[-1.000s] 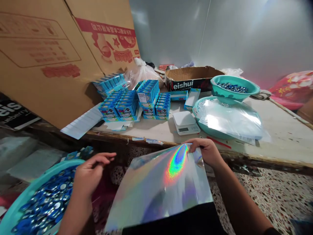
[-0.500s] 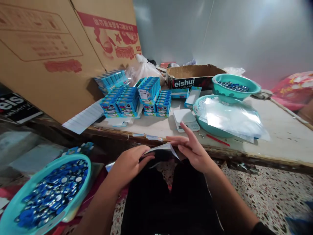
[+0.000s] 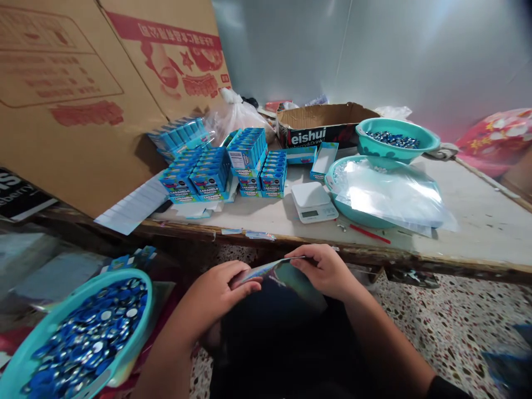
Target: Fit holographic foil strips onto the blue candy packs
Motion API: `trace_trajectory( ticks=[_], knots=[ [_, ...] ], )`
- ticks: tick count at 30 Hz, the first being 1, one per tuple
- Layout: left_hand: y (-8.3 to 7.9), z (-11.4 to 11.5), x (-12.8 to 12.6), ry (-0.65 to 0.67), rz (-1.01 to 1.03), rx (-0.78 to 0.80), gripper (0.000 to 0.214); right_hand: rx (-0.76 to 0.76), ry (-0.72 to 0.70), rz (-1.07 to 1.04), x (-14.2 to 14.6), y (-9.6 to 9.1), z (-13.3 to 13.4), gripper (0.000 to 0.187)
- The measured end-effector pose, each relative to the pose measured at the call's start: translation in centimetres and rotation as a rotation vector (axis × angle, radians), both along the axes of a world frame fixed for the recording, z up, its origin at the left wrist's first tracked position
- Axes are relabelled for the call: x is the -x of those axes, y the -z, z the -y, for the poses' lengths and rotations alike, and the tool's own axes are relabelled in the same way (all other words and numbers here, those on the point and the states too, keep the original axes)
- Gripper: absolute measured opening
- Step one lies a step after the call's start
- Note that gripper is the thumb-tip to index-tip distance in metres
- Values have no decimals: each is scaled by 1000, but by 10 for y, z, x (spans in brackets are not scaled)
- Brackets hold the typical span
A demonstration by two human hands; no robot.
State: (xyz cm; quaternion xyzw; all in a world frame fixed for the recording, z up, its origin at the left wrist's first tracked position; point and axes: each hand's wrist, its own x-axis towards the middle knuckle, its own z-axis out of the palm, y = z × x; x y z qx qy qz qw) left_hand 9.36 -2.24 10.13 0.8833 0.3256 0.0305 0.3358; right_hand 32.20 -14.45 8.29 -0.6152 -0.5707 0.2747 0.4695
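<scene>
A shiny holographic bag (image 3: 286, 275) is held nearly flat and edge-on above my lap, between both hands. My left hand (image 3: 216, 296) pinches its near left edge with the fingers closed. My right hand (image 3: 326, 270) grips the far right edge, fingers curled over it. A teal basin (image 3: 50, 324) full of blue wrapped candies sits low at my left, beside my left forearm.
The low table's (image 3: 477, 233) edge runs just past my hands. On it stand stacks of blue candy boxes (image 3: 216, 172), a small white scale (image 3: 312, 202), a teal basin covered with clear plastic bags (image 3: 386, 197), another teal bowl (image 3: 394, 141) and an open carton (image 3: 320, 127). Large cardboard (image 3: 83, 100) leans at the left.
The holographic bag, held spread and facing me a second ago, now lies flat and edge-on. My left hand came in and took its edge; my right fingers closed over it.
</scene>
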Motion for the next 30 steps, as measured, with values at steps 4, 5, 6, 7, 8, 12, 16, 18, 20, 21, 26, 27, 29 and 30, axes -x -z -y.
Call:
trace_trajectory(
  ticks=[4, 5, 6, 7, 8, 12, 16, 18, 20, 21, 26, 27, 29, 30],
  knots=[
    [9, -1, 8, -99, -50, -73, 41, 12, -11, 1, 2, 8, 0, 18],
    [11, -1, 9, -116, -50, -107, 37, 20, -10, 1, 3, 9, 0, 19],
    [12, -1, 9, -127, -44, -139, 33, 25, -11, 1, 3, 10, 1, 19],
    [12, -1, 10, -125, -31, -161, 31, 23, -20, 1, 3, 10, 1, 19],
    [12, 0, 10, -107, -13, -169, 29, 13, -33, -2, 3, 9, 2, 19],
    [10, 1, 13, 5, 53, -130, 23, -34, -119, -17, 0, 5, 7, 27],
    [10, 3, 19, 43, 71, -134, 18, -29, -150, 60, 0, 4, 6, 25],
    [11, 5, 20, 27, 105, -145, 20, -33, -119, 108, 3, 4, 4, 22],
    [12, 7, 18, 12, 139, -153, 33, -45, -86, 131, 6, 3, 3, 19],
    [12, 9, 16, 23, 151, -161, 36, -54, -78, 136, 8, 2, 3, 18],
    [11, 19, 1, 126, 282, -252, 20, -107, -103, 134, 15, -1, 3, 17],
    [12, 20, -1, 115, 316, -271, 19, -97, -88, 125, 16, -1, 3, 18],
    [13, 22, -3, 101, 357, -285, 20, -55, -39, 89, 16, -2, 5, 24],
    [14, 22, -3, 102, 364, -281, 21, -29, -18, 65, 16, -2, 6, 31]
  ],
)
